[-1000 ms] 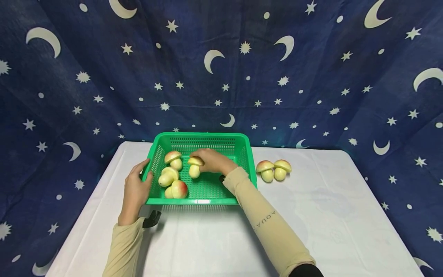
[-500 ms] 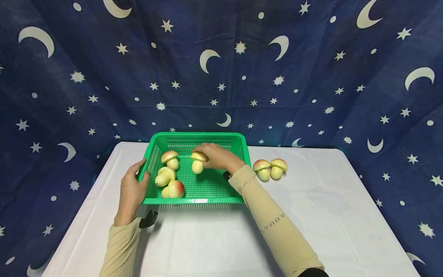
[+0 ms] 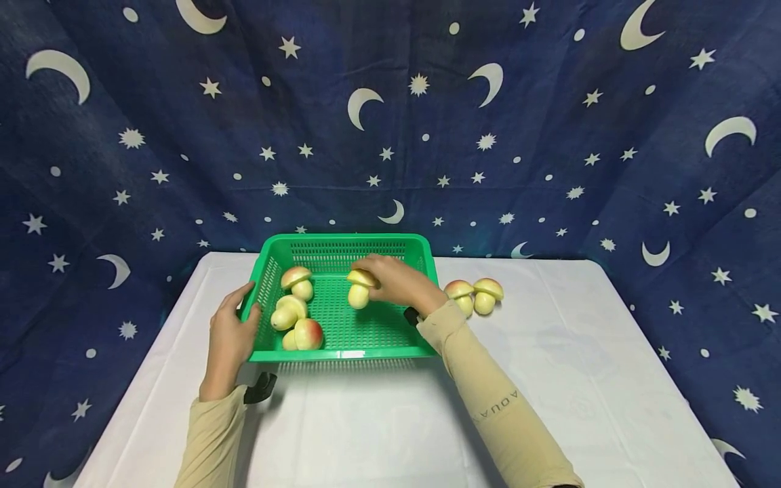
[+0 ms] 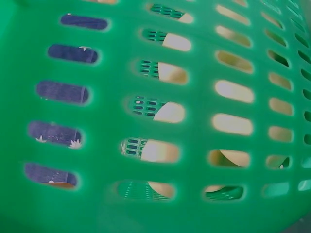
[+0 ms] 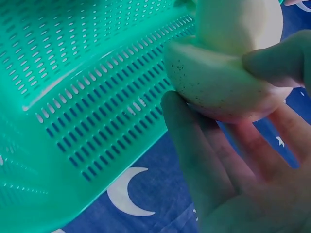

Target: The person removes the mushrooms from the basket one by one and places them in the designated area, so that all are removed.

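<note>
In the head view my right hand (image 3: 399, 279) holds a toy mushroom (image 3: 358, 296) by its yellow-and-red cap, inside the green plastic basket (image 3: 348, 354). The right wrist view shows the thumb on one side of the mushroom (image 5: 214, 80) and the fingers under the speckled cap, stem upward in that view. My left hand (image 3: 232, 335) grips the basket's left rim, thumb over the edge. Only the slotted basket wall (image 4: 194, 136) fills the left wrist view, with pale shapes behind it. Three more mushrooms lie along the basket's left side: one on top (image 3: 297, 282), a middle one (image 3: 289, 312), a lower one (image 3: 305, 335).
Two more toy mushrooms, one (image 3: 460, 296) partly behind the right forearm and another (image 3: 487, 295), lie on the white-covered table (image 3: 549, 352) just right of the basket. A dark blue cloth (image 3: 518, 135) with moons and stars hangs behind the table.
The right hand, still holding its mushroom, has moved a little rightward within the basket. The left hand keeps its place on the rim. The whole view has shifted slightly.
</note>
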### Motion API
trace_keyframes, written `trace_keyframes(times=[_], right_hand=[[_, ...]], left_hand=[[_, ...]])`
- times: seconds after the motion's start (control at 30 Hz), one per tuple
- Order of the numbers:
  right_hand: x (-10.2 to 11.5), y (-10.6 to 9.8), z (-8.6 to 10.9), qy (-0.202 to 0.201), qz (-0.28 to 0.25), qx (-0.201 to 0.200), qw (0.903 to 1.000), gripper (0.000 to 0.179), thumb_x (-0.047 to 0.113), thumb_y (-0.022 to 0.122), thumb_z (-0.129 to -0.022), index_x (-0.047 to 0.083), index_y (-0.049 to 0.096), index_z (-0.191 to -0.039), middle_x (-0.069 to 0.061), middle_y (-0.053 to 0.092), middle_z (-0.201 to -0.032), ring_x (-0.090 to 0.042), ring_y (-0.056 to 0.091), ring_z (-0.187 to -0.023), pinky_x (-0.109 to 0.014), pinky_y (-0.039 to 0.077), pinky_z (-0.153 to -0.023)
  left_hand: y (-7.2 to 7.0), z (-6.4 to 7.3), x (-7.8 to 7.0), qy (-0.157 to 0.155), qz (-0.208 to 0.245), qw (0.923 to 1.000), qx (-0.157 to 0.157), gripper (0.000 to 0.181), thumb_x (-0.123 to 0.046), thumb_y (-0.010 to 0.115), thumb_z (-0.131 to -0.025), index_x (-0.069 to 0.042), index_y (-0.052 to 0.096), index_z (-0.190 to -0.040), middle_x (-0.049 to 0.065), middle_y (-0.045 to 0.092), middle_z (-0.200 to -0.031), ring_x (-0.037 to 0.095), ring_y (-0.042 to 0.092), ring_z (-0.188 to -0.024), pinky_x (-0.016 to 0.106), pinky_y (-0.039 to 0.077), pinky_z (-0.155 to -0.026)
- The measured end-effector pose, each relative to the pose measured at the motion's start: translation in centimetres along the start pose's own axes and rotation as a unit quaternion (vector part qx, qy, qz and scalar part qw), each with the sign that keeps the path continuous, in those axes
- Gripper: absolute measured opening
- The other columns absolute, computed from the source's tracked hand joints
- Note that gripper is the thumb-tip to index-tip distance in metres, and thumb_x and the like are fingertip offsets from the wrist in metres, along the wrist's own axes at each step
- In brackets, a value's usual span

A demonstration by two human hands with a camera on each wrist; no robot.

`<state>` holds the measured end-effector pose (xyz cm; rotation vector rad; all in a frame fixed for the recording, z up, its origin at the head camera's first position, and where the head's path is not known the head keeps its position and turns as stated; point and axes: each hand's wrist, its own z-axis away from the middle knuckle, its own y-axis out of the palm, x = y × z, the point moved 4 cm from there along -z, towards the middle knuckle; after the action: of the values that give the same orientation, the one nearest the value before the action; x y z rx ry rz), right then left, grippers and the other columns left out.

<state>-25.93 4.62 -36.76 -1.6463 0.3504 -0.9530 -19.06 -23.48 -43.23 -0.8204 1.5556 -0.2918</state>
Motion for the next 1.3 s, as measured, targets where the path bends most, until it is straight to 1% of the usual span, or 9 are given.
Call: trace_keyframes(times=[0.33, 0.57, 0.8, 1.0, 1.17, 1.3], right_hand=[[-0.8, -0.6, 2.0, -0.005, 0.003, -0.023, 0.9997, 0.045, 0.003, 0.067, -0.085, 0.010, 0.063, -0.130, -0.005, 0.064, -0.117, -0.015, 0.054, -0.093, -0.032, 0.046, -0.080], [-1.3, -1.3, 3.2, 0.003, -0.005, -0.032, 0.9995, 0.046, 0.003, 0.067, -0.087, 0.007, 0.061, -0.133, -0.008, 0.063, -0.122, -0.016, 0.056, -0.094, -0.031, 0.049, -0.082], [-1.9, -1.9, 4.3, 0.000, -0.017, -0.045, 0.9988, 0.046, 0.002, 0.065, -0.086, 0.006, 0.061, -0.131, -0.007, 0.062, -0.117, -0.016, 0.055, -0.089, -0.030, 0.048, -0.078], [-2.6, -2.5, 5.3, 0.009, -0.027, -0.065, 0.9975, 0.048, 0.002, 0.065, -0.087, 0.006, 0.060, -0.134, -0.007, 0.063, -0.120, -0.017, 0.055, -0.091, -0.031, 0.048, -0.080], [-3.2, -2.4, 6.0, 0.011, -0.030, -0.070, 0.9970, 0.048, 0.001, 0.066, -0.085, 0.007, 0.060, -0.133, -0.005, 0.062, -0.113, -0.015, 0.054, -0.086, -0.031, 0.047, -0.078], [-3.5, -2.5, 6.7, 0.020, -0.035, -0.076, 0.9963, 0.050, 0.000, 0.064, -0.085, 0.008, 0.060, -0.134, -0.004, 0.062, -0.112, -0.014, 0.054, -0.084, -0.032, 0.047, -0.077]], left_hand=[[0.1, 0.1, 0.1, 0.000, 0.001, 1.0000, 0.002, 0.047, -0.012, 0.052, -0.100, -0.010, 0.050, -0.147, 0.018, 0.048, -0.148, 0.040, 0.058, -0.114, 0.053, 0.047, -0.091], [0.1, 0.0, 0.1, -0.001, 0.000, 1.0000, -0.001, 0.047, -0.013, 0.052, -0.100, -0.010, 0.050, -0.146, 0.018, 0.048, -0.148, 0.040, 0.058, -0.115, 0.054, 0.047, -0.093], [0.0, -0.1, 0.0, 0.003, 0.004, 1.0000, -0.001, 0.047, -0.012, 0.052, -0.100, -0.009, 0.050, -0.146, 0.019, 0.048, -0.148, 0.041, 0.057, -0.117, 0.054, 0.046, -0.094], [0.0, -0.2, 0.1, 0.001, 0.004, 1.0000, -0.001, 0.047, -0.013, 0.052, -0.100, -0.010, 0.050, -0.147, 0.018, 0.048, -0.148, 0.040, 0.059, -0.114, 0.054, 0.047, -0.094], [-0.1, -0.1, 0.0, -0.001, 0.001, 1.0000, -0.001, 0.047, -0.013, 0.053, -0.100, -0.010, 0.050, -0.146, 0.018, 0.048, -0.148, 0.040, 0.059, -0.111, 0.053, 0.047, -0.092], [0.0, -0.1, 0.1, -0.002, 0.001, 1.0000, 0.003, 0.047, -0.013, 0.052, -0.100, -0.010, 0.049, -0.147, 0.018, 0.047, -0.149, 0.041, 0.060, -0.110, 0.054, 0.048, -0.090]])
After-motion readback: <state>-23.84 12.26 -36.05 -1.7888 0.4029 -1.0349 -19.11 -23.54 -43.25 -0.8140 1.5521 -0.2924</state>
